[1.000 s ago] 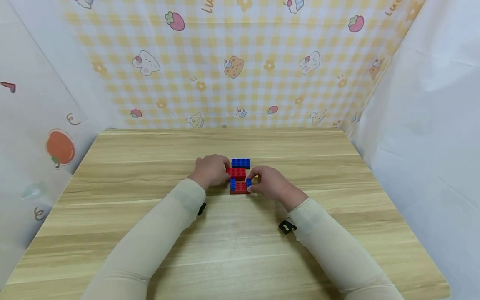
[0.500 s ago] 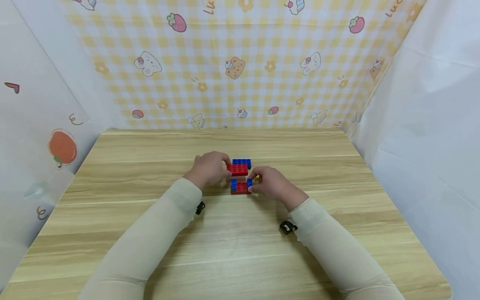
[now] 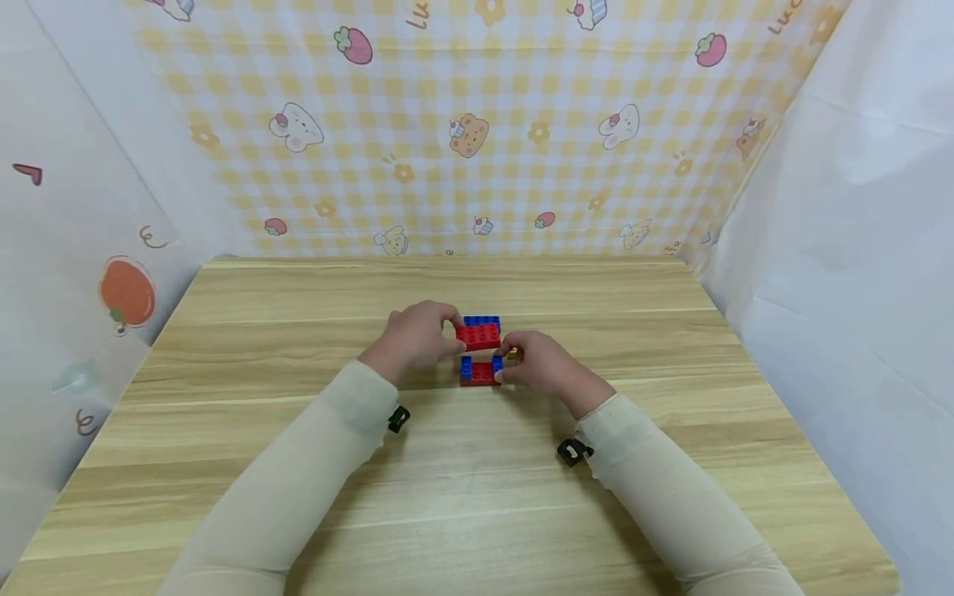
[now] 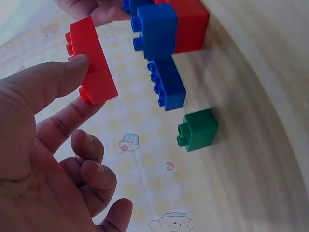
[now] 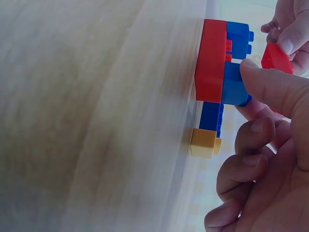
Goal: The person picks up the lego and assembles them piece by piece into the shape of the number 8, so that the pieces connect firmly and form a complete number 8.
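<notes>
The upper red brick is raised above the table, studs up, between the lower assembly and the far blue brick in the head view. The left hand holds it by its left end, pinched between thumb and index finger; the other fingers are loosely curled, apart from the brick.

The lower red brick rests on the table, on the near side. One small blue brick is mounted at each end: the left blue brick and the right blue brick. Studs of the red brick are exposed between them. The right hand pinches the right blue brick between thumb and index finger.

The far blue brick lies beyond the assembly. A yellow brick stands on the right, partly covered by the right hand in the head view. A green brick stands left of the far blue brick.

The wood-grain table extends to a checked cloth at the far side. Both forearms are in cream sleeves.
</notes>
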`<state>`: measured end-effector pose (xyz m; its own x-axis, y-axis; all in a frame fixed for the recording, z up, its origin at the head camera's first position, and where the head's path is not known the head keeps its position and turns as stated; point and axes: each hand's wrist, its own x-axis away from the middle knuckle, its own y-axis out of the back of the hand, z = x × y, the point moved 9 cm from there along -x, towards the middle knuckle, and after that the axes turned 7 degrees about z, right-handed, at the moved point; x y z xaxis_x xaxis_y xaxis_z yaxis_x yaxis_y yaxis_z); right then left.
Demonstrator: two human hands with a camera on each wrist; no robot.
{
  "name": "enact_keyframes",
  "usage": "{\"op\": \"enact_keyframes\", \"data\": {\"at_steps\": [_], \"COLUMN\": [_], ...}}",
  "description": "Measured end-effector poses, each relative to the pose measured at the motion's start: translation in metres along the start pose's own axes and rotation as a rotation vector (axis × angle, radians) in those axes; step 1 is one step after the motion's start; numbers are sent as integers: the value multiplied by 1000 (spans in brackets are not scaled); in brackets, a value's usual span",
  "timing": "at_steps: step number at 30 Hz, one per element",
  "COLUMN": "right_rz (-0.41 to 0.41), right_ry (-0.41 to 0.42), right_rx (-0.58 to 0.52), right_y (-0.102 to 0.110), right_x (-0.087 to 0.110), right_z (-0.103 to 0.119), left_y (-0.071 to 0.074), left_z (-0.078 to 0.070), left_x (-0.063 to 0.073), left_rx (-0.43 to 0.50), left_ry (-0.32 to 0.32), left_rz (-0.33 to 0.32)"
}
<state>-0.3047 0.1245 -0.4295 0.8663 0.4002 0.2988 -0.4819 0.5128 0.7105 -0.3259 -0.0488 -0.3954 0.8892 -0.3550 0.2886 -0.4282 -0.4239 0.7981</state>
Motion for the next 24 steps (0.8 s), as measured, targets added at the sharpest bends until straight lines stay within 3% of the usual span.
{"op": "enact_keyframes", "data": {"at_steps": [14,24], "right_rz": [13,23], "right_ry": [22,20], "right_rx": [-64,-76], "right_y": [0,-1], "right_x": [-1,-3], "right_z": [-2,-5], "left_y": [-16,-22], "left_z": [6,6], "left_x": [10,7], "left_rx": [105,83], "left_ry": [-27,-79], "left_rz": [28,17]}}
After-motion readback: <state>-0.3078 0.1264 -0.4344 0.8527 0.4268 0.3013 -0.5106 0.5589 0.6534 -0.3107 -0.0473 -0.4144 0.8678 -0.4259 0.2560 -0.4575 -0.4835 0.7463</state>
